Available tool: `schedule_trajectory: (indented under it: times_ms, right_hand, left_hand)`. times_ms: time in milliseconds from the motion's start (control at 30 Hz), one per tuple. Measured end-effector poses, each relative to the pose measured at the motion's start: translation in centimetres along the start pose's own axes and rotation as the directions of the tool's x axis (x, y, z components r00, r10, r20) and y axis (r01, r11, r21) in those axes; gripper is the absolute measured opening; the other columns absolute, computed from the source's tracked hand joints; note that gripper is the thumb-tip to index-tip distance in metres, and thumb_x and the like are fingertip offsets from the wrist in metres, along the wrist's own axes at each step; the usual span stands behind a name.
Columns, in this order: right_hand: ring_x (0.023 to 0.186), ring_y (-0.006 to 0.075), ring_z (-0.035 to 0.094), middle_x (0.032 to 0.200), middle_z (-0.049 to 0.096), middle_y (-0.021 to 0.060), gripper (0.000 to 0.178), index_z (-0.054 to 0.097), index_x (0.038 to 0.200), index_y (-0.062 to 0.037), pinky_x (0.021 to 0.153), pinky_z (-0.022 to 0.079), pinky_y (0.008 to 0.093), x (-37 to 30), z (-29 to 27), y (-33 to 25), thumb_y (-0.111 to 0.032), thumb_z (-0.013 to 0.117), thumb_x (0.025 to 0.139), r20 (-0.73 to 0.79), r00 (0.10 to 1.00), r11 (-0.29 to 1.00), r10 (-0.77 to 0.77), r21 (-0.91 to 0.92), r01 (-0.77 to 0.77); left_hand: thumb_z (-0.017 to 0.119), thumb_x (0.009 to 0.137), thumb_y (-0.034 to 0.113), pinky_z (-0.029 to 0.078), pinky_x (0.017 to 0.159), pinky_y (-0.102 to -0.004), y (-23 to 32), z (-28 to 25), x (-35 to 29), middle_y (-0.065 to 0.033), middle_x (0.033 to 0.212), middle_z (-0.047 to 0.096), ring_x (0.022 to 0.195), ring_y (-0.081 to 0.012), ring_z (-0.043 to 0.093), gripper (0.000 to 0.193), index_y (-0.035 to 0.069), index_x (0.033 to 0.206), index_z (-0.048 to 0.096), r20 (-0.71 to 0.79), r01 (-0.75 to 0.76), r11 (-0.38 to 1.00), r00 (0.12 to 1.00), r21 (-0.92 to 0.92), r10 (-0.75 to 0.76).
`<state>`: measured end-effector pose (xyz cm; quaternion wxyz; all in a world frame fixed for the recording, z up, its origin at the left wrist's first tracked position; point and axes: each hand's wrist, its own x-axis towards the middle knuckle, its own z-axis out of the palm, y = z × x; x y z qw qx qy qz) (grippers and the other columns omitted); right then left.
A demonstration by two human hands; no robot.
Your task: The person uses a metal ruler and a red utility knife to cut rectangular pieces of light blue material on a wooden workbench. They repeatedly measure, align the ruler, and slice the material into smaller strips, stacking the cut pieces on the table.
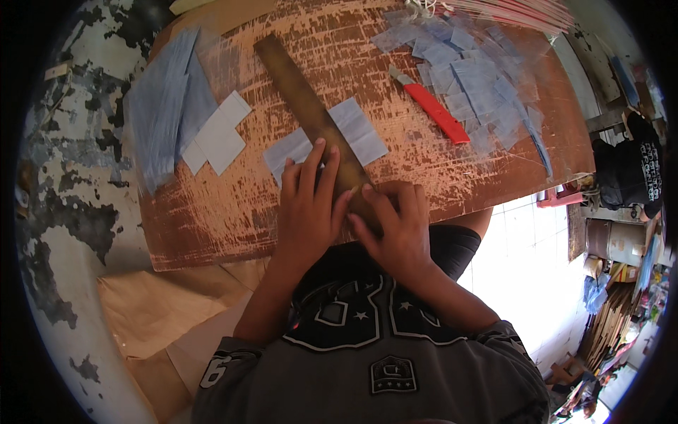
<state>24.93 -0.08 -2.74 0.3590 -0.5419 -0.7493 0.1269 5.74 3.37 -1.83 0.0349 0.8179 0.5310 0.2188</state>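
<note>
A long, worn brown straightedge (300,92) lies slantwise over a bluish translucent plastic sheet (359,131) on the tabletop. My left hand (311,201) rests with its fingers stretched out, the tips on the straightedge's left side and on the sheet. Round the near end of the straightedge, my right hand (401,222) is closed, thumb on one side and bent fingers on the other. Right of the sheet lies a red utility knife (438,113), touched by neither hand. White rectangular pieces (219,138), partly overlapping, lie to the left.
The brown tabletop (212,226) is badly scratched. Long plastic strips (166,106) lie at its left, and a heap of small cut plastic pieces (459,67) at the far right. Thin red sticks (522,13) lie behind the heap. A peeling wall (70,177) stands close on the left.
</note>
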Motion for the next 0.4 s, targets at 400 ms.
schedule_trajectory:
  times_ms: [400]
  right_hand:
    - [0.103,0.0315,0.06,0.12,0.063,0.0112,0.048,0.075,0.13,-0.0054,0.088,0.05,0.0474,0.23,0.42,-0.13,-0.022,0.09,0.088,-0.012,0.999,0.999,-0.04,-0.011,0.04]
  left_hand:
    - [0.077,0.102,0.03,0.036,0.128,-0.0622,-0.39,-0.2,-0.02,-0.0179,0.169,0.045,0.136,-0.0429,0.05,0.07,0.007,0.163,0.053,0.011,0.057,0.987,0.998,-0.149,-0.056]
